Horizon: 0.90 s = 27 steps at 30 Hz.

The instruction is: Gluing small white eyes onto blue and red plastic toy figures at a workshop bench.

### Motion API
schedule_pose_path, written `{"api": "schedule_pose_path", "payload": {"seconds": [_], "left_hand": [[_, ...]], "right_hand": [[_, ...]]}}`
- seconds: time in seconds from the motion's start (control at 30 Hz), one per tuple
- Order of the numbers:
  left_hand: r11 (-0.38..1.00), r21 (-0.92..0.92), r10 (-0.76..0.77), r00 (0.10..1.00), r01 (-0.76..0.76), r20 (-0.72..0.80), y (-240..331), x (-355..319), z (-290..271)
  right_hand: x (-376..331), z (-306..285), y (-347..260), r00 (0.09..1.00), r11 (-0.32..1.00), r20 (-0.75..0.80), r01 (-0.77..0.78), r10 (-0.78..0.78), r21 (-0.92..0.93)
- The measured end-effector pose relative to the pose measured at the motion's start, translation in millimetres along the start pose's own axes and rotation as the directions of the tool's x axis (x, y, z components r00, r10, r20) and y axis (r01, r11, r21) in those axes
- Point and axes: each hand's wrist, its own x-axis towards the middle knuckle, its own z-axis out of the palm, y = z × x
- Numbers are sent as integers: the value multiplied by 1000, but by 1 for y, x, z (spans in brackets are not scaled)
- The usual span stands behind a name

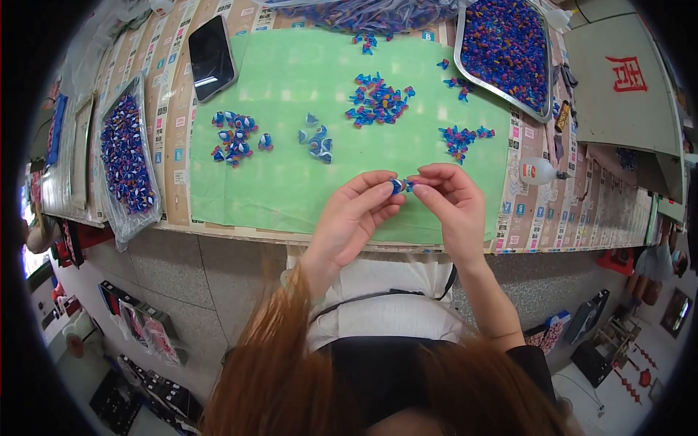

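Note:
Above the near part of a green sheet [276,192], my two hands meet fingertip to fingertip. My left hand [352,214] pinches a small blue-and-white plastic piece [396,187]. Between the thumb and forefinger of my right hand [454,207] is a tiny blue plastic piece [410,186], close against the other one; whether they are joined I cannot tell. Loose blue-and-white curved shells [320,143] lie left of centre. Small blue-and-red pieces [378,102] form a pile beyond my hands, with another small pile [459,142] to the right. Blue, white and red clusters [234,136] sit farther left.
A metal tray [457,62] full of small coloured pieces stands at the far right. At left is a plastic-lined tray [149,207] of similar clusters. A black phone [213,58] lies on the sheet's far left corner. A white squeeze bottle [536,171] lies at right.

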Motion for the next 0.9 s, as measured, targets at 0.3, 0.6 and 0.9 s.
{"api": "schedule_pose_path", "payload": {"seconds": [0.3, 0.6, 0.9], "left_hand": [[930, 315, 222, 973, -191, -67, -9, -3, 8], [679, 599, 501, 865, -424, 44, -14, -8, 16], [197, 825, 648, 702, -530, 296, -12, -8, 17]], "right_hand": [[-5, 7, 5, 991, 958, 1, 128, -132, -257], [-9, 9, 2, 997, 999, -68, -47, 48, 10], [-7, 5, 8, 994, 985, -22, -102, 107, 141]]}}
